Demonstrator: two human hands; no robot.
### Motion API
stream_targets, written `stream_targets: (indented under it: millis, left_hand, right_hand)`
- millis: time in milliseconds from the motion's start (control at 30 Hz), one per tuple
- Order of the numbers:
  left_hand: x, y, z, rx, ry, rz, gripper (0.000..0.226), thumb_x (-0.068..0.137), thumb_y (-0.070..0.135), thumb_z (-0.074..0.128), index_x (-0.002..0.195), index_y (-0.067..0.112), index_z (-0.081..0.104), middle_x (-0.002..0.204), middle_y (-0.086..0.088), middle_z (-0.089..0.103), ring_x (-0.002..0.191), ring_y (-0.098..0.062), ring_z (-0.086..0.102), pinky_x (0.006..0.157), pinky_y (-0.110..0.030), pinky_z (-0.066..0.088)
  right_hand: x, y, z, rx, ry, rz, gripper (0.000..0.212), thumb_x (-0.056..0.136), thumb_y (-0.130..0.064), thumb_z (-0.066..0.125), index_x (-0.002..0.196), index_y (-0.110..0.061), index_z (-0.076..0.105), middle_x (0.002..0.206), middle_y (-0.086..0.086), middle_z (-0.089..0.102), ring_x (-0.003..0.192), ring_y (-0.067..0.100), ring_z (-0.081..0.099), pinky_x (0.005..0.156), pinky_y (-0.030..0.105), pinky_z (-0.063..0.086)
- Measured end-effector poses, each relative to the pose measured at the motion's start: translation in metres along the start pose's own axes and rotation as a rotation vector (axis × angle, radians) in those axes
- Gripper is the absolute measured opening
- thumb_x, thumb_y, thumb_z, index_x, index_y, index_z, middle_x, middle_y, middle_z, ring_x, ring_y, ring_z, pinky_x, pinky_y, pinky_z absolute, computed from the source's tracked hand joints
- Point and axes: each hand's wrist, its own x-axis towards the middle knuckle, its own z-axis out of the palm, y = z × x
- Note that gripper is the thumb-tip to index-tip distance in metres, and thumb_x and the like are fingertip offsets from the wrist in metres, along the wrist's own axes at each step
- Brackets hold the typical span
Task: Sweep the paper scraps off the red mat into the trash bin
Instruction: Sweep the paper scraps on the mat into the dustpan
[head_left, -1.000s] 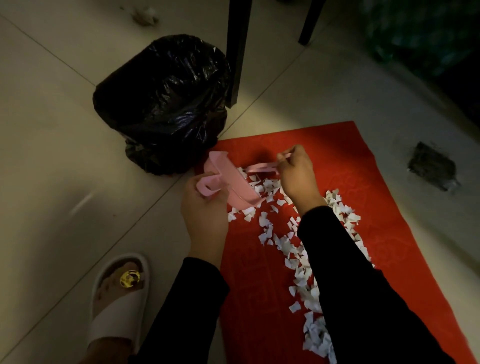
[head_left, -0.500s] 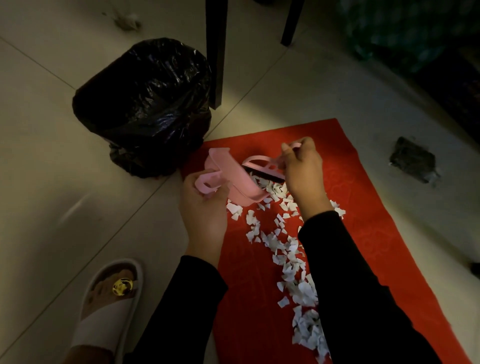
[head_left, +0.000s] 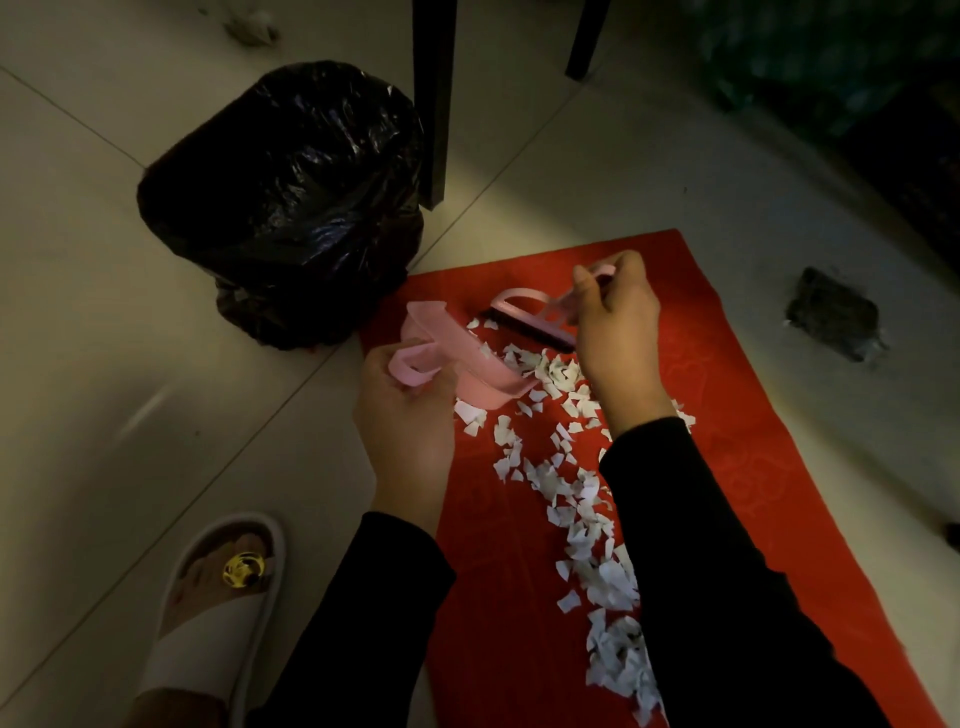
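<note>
The trash bin (head_left: 291, 208) wore a crinkled, glossy black plastic liner. The red mat (head_left: 727, 467) looked matt, with a faint embossed pattern. The scraps (head_left: 582, 499) were torn white paper. The dustpan (head_left: 467, 358) and brush (head_left: 524, 317) were smooth pink plastic, the bristles dark. The floor tiles (head_left: 104, 364) were smooth, slightly sheened.

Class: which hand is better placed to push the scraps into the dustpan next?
Right hand: it grips the brush just beyond the scraps, facing the dustpan the left hand steadies.

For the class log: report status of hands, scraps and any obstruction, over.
Left hand grips dustpan; right hand grips brush. Scraps mostly on mat. Bin beside mat, nothing blocking.
</note>
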Motion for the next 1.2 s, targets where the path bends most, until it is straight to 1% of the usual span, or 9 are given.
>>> stream_targets:
  millis: [133,333,533,700,767,867,967,1133,1200]
  left_hand:
    - [0.002,0.003,-0.002,0.024,-0.002,0.035,0.021,0.082,0.007,0.067,0.099,0.014,0.056,0.083,0.021,0.054,0.067,0.017,0.054,0.055,0.001,0.040]
    - [0.005,-0.001,-0.005,0.059,0.033,0.042,0.026,0.080,0.009,0.068,0.104,0.011,0.058,0.096,0.006,0.060,0.076,0.003,0.055,0.058,0.001,0.041]
    - [0.008,-0.003,-0.006,0.048,0.022,0.029,0.026,0.079,0.010,0.070,0.102,0.012,0.057,0.091,0.008,0.058,0.077,0.000,0.056,0.058,0.000,0.041]
    - [0.006,-0.002,-0.006,0.017,0.017,0.010,0.025,0.080,0.009,0.069,0.100,0.015,0.056,0.086,0.017,0.056,0.077,0.004,0.055,0.058,0.001,0.042]
    - [0.006,-0.001,-0.006,0.023,0.018,0.013,0.024,0.080,0.008,0.069,0.100,0.015,0.057,0.085,0.018,0.055,0.076,0.005,0.055,0.059,0.001,0.041]
    - [0.007,-0.002,-0.007,0.049,0.020,0.030,0.025,0.080,0.011,0.069,0.101,0.013,0.058,0.088,0.016,0.057,0.076,0.005,0.055,0.059,0.002,0.040]
    - [0.009,-0.001,-0.008,0.055,0.013,0.036,0.024,0.080,0.012,0.069,0.101,0.014,0.058,0.091,0.012,0.058,0.077,0.004,0.055,0.060,0.002,0.040]
    - [0.010,-0.002,-0.011,0.047,0.008,0.018,0.024,0.080,0.013,0.069,0.098,0.018,0.056,0.091,0.012,0.059,0.081,0.000,0.057,0.062,-0.003,0.044]
    - [0.009,-0.003,-0.011,0.045,0.000,0.015,0.024,0.080,0.012,0.069,0.099,0.018,0.055,0.093,0.010,0.059,0.080,0.001,0.057,0.062,-0.003,0.044]
  right_hand:
    - [0.004,0.003,0.013,0.054,-0.067,0.003,0.014,0.096,-0.017,0.048,0.083,-0.021,0.043,0.096,0.011,0.058,0.091,0.029,0.059,0.081,0.043,0.052]
    - [0.005,0.014,0.041,0.116,-0.248,0.078,0.022,0.096,-0.014,0.046,0.080,-0.028,0.043,0.101,0.011,0.060,0.096,0.026,0.059,0.072,0.021,0.045]
    - [0.009,0.016,0.033,-0.033,-0.283,0.045,0.010,0.098,-0.015,0.043,0.088,-0.017,0.044,0.102,0.013,0.058,0.086,0.021,0.058,0.063,0.019,0.044]
    - [0.015,0.005,0.026,0.048,-0.193,0.020,0.020,0.097,-0.017,0.045,0.080,-0.025,0.040,0.099,0.010,0.055,0.094,0.028,0.059,0.080,0.038,0.053]
    - [0.016,0.006,0.032,0.035,-0.205,0.013,0.014,0.097,-0.018,0.045,0.084,-0.022,0.042,0.100,0.011,0.056,0.094,0.026,0.059,0.079,0.035,0.052]
    - [0.013,0.014,0.038,-0.014,-0.286,0.030,0.007,0.098,-0.018,0.044,0.091,-0.017,0.044,0.101,0.011,0.056,0.082,0.014,0.053,0.063,0.014,0.043]
    - [0.011,0.023,0.032,-0.055,-0.302,0.086,0.007,0.098,-0.019,0.043,0.092,-0.018,0.044,0.102,0.009,0.057,0.083,0.016,0.054,0.060,0.019,0.039]
    - [0.013,0.018,0.010,-0.103,-0.220,0.097,0.007,0.098,-0.020,0.044,0.095,-0.014,0.041,0.099,0.007,0.052,0.087,0.024,0.059,0.063,0.027,0.046]
    - [0.012,0.015,0.003,-0.073,-0.184,0.102,0.007,0.098,-0.021,0.044,0.097,-0.014,0.041,0.102,0.008,0.053,0.085,0.023,0.061,0.060,0.023,0.046]
